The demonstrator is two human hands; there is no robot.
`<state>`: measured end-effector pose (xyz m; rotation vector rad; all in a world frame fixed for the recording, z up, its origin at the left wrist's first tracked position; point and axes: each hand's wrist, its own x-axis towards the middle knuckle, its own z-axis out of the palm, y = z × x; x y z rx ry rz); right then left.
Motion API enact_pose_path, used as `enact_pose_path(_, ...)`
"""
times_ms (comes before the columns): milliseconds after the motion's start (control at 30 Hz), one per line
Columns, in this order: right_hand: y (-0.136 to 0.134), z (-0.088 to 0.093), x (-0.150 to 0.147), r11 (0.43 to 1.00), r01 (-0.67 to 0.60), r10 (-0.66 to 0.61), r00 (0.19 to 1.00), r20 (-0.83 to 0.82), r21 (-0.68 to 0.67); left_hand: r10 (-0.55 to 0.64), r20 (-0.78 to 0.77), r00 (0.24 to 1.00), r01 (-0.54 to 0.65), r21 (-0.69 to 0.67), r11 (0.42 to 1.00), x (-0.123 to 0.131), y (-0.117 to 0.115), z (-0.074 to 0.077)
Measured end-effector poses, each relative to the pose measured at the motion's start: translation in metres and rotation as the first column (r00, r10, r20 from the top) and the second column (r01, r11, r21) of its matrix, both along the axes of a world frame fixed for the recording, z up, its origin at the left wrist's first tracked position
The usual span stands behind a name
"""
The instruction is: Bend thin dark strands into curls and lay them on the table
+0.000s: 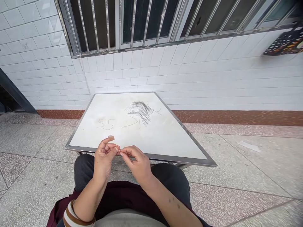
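My left hand point(104, 156) and my right hand point(136, 160) meet above the near edge of the white table point(161, 143). Thumb and finger are pinched together on each, the fingertips almost touching. Whatever lies between them is too small to make out. One finger of the left hand sticks out toward the tabletop. Farther back on the table lies a loose bundle of thin dark strands point(140, 110), some spread to its right. Several single curved strands point(105, 123) lie apart to the left of the bundle.
The grey-edged table stands against a white tiled wall point(132, 72) below a barred window point(142, 22). A dark patterned bag point(285, 41) hangs at the upper right. A pale strip point(249, 146) lies on the speckled floor point(227, 164). My knees are under the table's front edge.
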<state>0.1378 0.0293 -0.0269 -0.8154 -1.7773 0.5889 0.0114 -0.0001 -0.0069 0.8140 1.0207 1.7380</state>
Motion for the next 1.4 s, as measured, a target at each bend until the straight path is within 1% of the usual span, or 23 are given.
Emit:
enact_pose_path(100,0.002,0.0,0.0,0.999,-0.016,0.016,1.0,0.007,0.031,-0.004,0.016,1.0,0.004,0.002,1.0,-0.001,0.001,-0.002)
enact_pose_path(200,0.003,-0.001,0.0,0.995,-0.011,0.007,0.999,0.044,0.1,-0.019,0.023,1.0,0.019,0.009,1.0,-0.002,0.002,-0.004)
enact_pose_path(300,0.003,-0.004,-0.002,0.981,0.015,-0.039,0.992,0.119,0.194,-0.019,0.046,0.999,0.018,0.013,1.0,-0.003,0.005,-0.007)
enact_pose_path(367,0.004,-0.006,-0.003,0.973,0.042,-0.075,0.987,0.14,0.225,-0.022,0.064,0.998,0.021,0.014,1.0,-0.003,0.006,-0.008)
enact_pose_path(433,0.004,-0.006,-0.003,0.976,0.069,-0.095,0.989,0.117,0.204,-0.043,0.055,0.998,0.042,0.014,0.999,-0.002,0.007,-0.007)
enact_pose_path(533,0.004,-0.005,-0.002,0.984,0.087,-0.1,0.992,0.078,0.154,-0.055,-0.031,0.998,0.056,0.028,0.998,-0.002,0.007,-0.002)
enact_pose_path(733,0.003,-0.001,-0.001,0.984,0.093,-0.106,0.991,0.078,0.149,0.052,-0.233,0.971,-0.035,0.078,0.996,-0.004,0.001,0.005)
enact_pose_path(833,0.002,0.0,-0.001,0.987,0.107,-0.117,0.99,0.078,0.121,0.073,-0.293,0.953,-0.051,0.083,0.995,-0.004,-0.003,0.008)
enact_pose_path(967,0.002,-0.001,-0.003,0.993,0.108,-0.11,0.992,0.055,0.044,0.066,-0.313,0.947,-0.046,0.072,0.996,-0.002,-0.007,0.011)
enact_pose_path(1067,0.002,-0.001,-0.004,0.993,0.118,-0.118,0.992,0.034,-0.022,0.065,-0.313,0.948,-0.052,0.052,0.997,-0.001,-0.006,0.01)
enact_pose_path(1267,0.0,-0.002,-0.011,0.987,0.135,-0.135,0.991,0.008,-0.083,0.085,-0.305,0.949,-0.084,0.018,0.996,0.002,-0.001,0.007)
enact_pose_path(1400,-0.002,0.001,-0.017,0.983,0.121,-0.13,0.99,-0.058,-0.14,0.108,-0.317,0.942,-0.107,0.019,0.994,0.004,-0.001,0.008)
